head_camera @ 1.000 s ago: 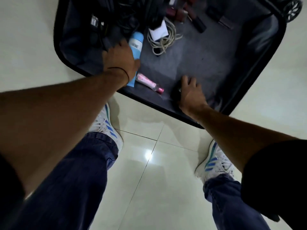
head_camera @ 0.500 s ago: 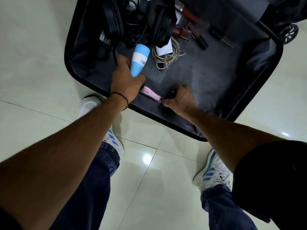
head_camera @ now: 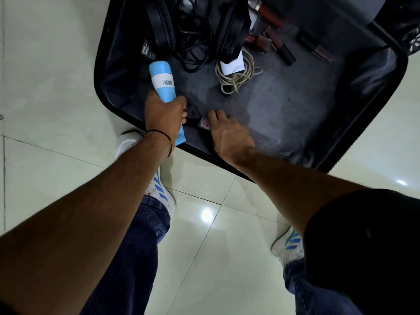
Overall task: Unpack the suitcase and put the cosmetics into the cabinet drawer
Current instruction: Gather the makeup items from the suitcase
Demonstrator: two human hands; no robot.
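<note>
Head view: left hand (head_camera: 164, 114) had wrapped round the light-blue plastic tube w/ white barcode band (head_camera: 161, 81). A sec earlier the tube lay flat on the lining; now it was lifted, cap end tilted up over the open black suitcase (head_camera: 295, 105). Right hand (head_camera: 227, 133) had shifted from the near rim onto the small pink tube (head_camera: 205, 123). Only the pink end showed by the thumb, so couldn't tell if fingers gripped it or just covered it. Dark-red lipsticks (head_camera: 261, 42) stayed untouched at the far side, near black headphones (head_camera: 229, 30) & beige coiled cable (head_camera: 236, 76). Prob. first cosmetics picked up; cabinet drawer not in view.
</note>
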